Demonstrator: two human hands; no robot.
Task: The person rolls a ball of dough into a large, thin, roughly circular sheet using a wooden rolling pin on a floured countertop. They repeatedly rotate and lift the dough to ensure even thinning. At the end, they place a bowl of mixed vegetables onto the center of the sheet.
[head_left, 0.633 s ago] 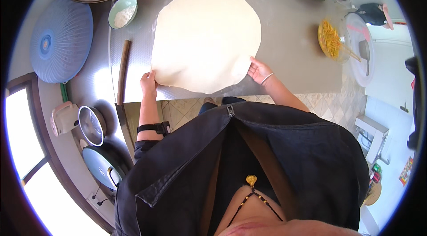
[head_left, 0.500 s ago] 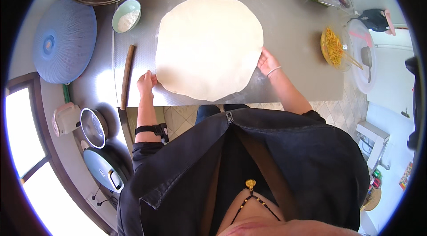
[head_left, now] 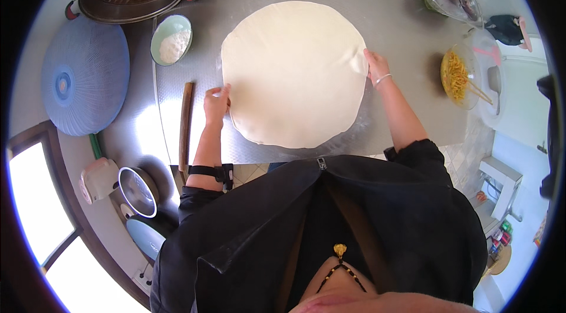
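Both hands at the rim of a wide dough [head_left: 293,71] round on the steel surface [head_left: 401,12].

The left hand [head_left: 216,103] pinches the dough's left edge; the right hand [head_left: 376,67] lies flat with fingers on the right edge, gripping nothing; the sheet lies spread flat mid-surface, a rolling pin [head_left: 186,127] just left of it and a flour bowl [head_left: 171,39] beyond; it looks thin, soft and floppy, likely to stretch or tear; best lifted by opposite edges, with fingers slid well under.

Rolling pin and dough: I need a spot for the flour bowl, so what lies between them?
In the head view, the left hand sits between the rolling pin and the dough, touching the dough's edge; otherwise bare steel counter.
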